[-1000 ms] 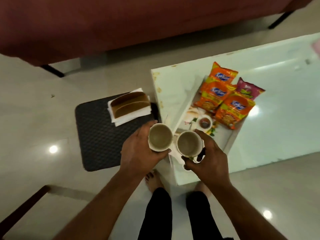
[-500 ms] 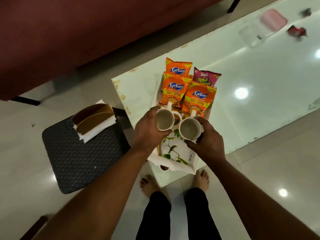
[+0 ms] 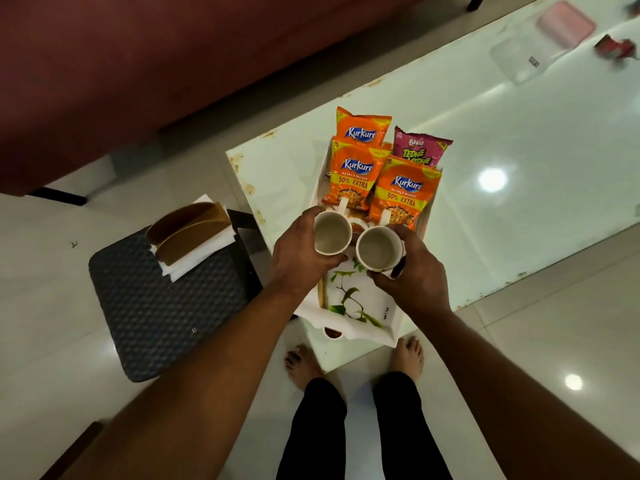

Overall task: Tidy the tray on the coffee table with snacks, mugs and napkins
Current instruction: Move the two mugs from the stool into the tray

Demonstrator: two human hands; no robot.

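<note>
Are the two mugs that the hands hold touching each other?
Apart. The head view shows a narrow gap between the rim of the left mug and the rim of the right mug, with the tray visible through it.

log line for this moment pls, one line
left hand: holds mug | right hand: holds second mug | both over tray | snack packets at tray's far end
</note>
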